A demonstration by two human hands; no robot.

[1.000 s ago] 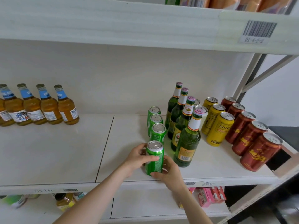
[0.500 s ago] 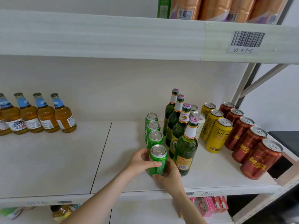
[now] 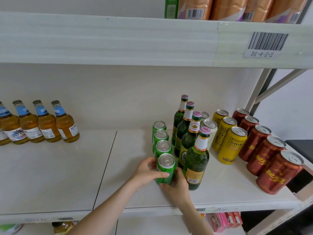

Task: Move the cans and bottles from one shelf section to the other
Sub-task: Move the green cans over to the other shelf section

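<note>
The left hand (image 3: pixel 147 173) curls round the left side of the front green can (image 3: pixel 165 168), thumb laid across its face. The right hand (image 3: pixel 177 185) cups its lower right side, with most of those fingers hidden behind the can. The can sits at the front of the right-hand section, heading a row of green cans (image 3: pixel 163 146); whether its base is off the board I cannot tell.

The nearest risk is at the right hand's back, which lies just beside the front green bottle (image 3: pixel 196 165) (tall, narrow-footed, probably easy to tip). A careless outward swing of that wrist could knock it into the bottles behind or the yellow cans (image 3: pixel 232 145). A smooth can held low could also slip if one hand lets go early. The free left shelf section (image 3: pixel 50 175) lies across the seam, and a rushed set-down there might bump the amber bottles (image 3: pixel 49 122).

Both forearms rise from the lower edge and converge on the can, the left coming in on a diagonal and the right more steeply.
</note>
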